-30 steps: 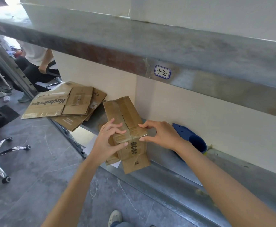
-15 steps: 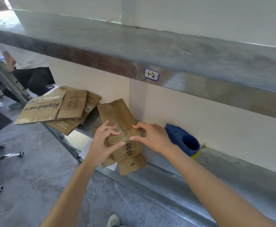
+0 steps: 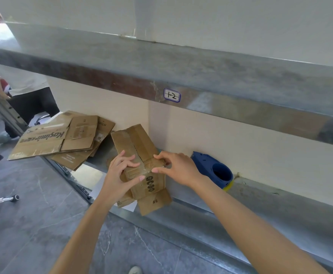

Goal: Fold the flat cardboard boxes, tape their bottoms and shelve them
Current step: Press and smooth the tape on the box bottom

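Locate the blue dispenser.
Head view, right of centre: the blue dispenser sits on the lower shelf against the wall, just right of the right hand pinching the small box.

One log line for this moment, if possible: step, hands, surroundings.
step: pressing tape on box | left hand: grips box | right hand: pinches box edge | blue tool: shelf, right | flat boxes: shelf, left
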A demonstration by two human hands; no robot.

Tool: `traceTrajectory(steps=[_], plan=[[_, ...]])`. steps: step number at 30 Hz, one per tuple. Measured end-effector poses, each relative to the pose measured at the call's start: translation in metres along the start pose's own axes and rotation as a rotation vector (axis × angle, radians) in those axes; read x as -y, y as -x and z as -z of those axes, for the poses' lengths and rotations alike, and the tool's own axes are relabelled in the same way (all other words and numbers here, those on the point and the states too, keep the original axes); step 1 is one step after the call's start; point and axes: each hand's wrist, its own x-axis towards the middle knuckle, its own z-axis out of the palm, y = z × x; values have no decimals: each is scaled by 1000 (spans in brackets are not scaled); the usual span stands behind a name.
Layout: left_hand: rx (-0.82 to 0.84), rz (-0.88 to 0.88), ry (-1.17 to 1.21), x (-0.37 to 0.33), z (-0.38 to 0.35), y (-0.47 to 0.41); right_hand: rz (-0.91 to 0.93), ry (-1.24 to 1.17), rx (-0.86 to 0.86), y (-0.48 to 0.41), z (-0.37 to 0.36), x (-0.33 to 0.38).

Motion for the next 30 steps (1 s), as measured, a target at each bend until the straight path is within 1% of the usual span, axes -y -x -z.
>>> traceTrajectory(steps=[3,9,15,20,23,26,28,30], plan=[[25,-9,2,1,3,-1,-19,-60,-40,0,-3,0],[35,-9,11,-1,5,2,-45,-109,-58,4,-6,-2],[8,-2,-6,-6,3,1,-74,-306,-159,8,-23,2],[43,26,29,-11,9,2,-182,-476,-116,9,-30,2],[67,38,70,-17,20,-2,-168,-483,-101,4,-28,3],[-10,23,76,-16,37,-9,-170,-449,-108,-3,-16,3],[-90,-1,11,-11,50,-16,-163,-430,-95,-10,-7,-2],[-139,25,-70,-3,64,-27,-148,-423,-66,-19,0,-10]])
